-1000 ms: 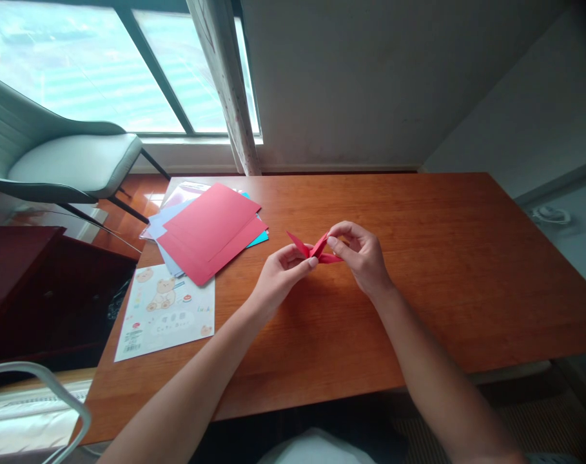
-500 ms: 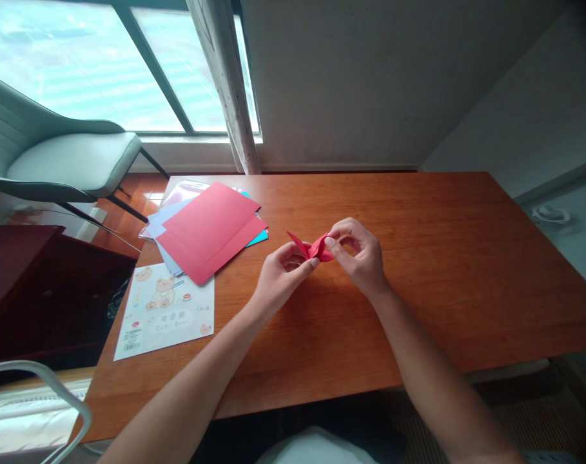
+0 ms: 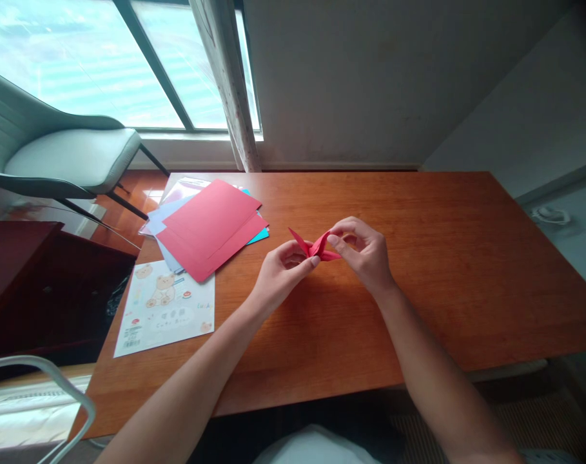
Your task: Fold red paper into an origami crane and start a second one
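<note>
A small folded red paper piece (image 3: 316,245) with pointed flaps is held just above the wooden table (image 3: 442,258). My left hand (image 3: 280,274) pinches its lower left part between thumb and fingers. My right hand (image 3: 363,254) grips its right flap with thumb and forefinger. Both hands meet at the table's middle, and part of the paper is hidden by my fingers.
A stack of red, pale blue and teal paper sheets (image 3: 208,225) lies at the table's left rear. A bear-printed sheet (image 3: 167,309) lies near the left front edge. A grey chair (image 3: 65,158) stands by the window, and a curtain (image 3: 227,84) hangs behind the table.
My right fingers have shifted slightly on the paper's right flap, which closed in and then spread out again. The view dropped a little. The left hand stays almost still.
</note>
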{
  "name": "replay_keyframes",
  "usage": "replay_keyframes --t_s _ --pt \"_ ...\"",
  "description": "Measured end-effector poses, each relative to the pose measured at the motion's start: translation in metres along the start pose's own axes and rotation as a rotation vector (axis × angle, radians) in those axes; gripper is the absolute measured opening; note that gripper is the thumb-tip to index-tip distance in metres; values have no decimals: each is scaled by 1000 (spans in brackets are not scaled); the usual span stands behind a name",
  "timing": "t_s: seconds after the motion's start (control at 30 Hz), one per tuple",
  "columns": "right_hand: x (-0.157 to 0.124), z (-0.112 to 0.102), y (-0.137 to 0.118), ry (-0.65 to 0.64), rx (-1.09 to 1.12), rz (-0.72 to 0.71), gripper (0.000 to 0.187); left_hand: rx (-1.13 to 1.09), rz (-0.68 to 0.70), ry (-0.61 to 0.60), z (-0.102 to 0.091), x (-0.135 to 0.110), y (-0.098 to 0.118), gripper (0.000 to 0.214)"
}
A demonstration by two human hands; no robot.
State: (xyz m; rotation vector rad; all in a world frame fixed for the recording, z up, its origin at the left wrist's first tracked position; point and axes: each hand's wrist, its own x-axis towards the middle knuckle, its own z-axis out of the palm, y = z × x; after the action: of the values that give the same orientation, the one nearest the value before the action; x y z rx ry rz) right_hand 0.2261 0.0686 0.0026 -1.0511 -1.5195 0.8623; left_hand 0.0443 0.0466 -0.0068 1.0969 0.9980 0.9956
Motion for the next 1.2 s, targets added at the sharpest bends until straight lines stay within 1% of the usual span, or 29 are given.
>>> replay_keyframes --t_s 0.1,0.23,0.37,0.43,0.6,0.8,1.07,1.2 --pt "-1 2 2 -36 55 85 6 96 72 31 -1 0 -2 32" --pt "-3 7 6 -55 108 170 11 353 248 140 -1 0 -4 22" --pt "-7 14 11 10 105 191 9 601 449 216 0 0 -6 11" --pt "-8 17 12 44 99 190 8 673 503 235 0 -1 -6 12" --pt "-9 19 7 119 6 136 3 713 520 250 1 -1 -6 10" --pt "-9 18 4 180 -60 42 8 671 515 218 1 -1 -6 9" --pt "-8 18 6 205 -42 31 11 597 465 191 1 -1 -7 15" --pt "-9 19 5 204 -46 20 9 585 447 187 0 -1 -6 14"
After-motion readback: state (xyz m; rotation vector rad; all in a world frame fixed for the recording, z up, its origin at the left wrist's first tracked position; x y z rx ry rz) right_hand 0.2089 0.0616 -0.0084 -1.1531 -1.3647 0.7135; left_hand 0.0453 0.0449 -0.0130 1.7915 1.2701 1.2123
